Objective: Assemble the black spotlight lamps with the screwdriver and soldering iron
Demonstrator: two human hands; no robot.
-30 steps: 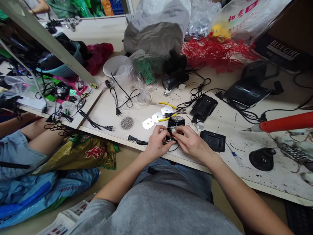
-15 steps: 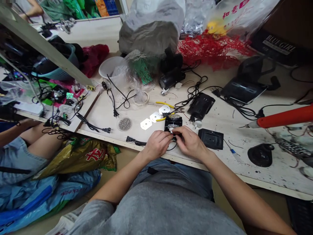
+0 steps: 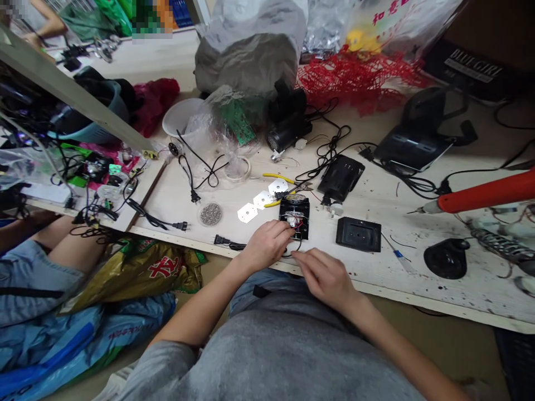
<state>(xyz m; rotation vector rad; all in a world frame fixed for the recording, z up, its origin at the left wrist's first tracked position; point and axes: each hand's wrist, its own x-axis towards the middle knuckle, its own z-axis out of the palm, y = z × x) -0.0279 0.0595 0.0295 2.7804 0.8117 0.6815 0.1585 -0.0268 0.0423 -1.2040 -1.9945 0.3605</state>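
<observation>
A small black square housing (image 3: 295,216) with red wires and a white part inside lies near the bench's front edge. My left hand (image 3: 265,246) rests against its left side, fingers curled on its edge. My right hand (image 3: 326,277) hovers at the bench edge just below the housing, fingers loosely extended and holding nothing. A thin black cable (image 3: 234,244) runs left from the housing to a plug. Yellow-handled pliers (image 3: 284,188) and three flat metal plates (image 3: 262,201) lie just behind it.
A black cover plate (image 3: 358,234) lies right of the housing, another black unit (image 3: 339,179) behind it. A red-handled tool (image 3: 485,196) sits at right, a dish of small metal parts (image 3: 211,213) at left. Another person's legs (image 3: 50,256) are at far left.
My right hand has let go of the housing and drawn back toward me to the bench edge. My left hand stays on the housing, which now shows its open inside.
</observation>
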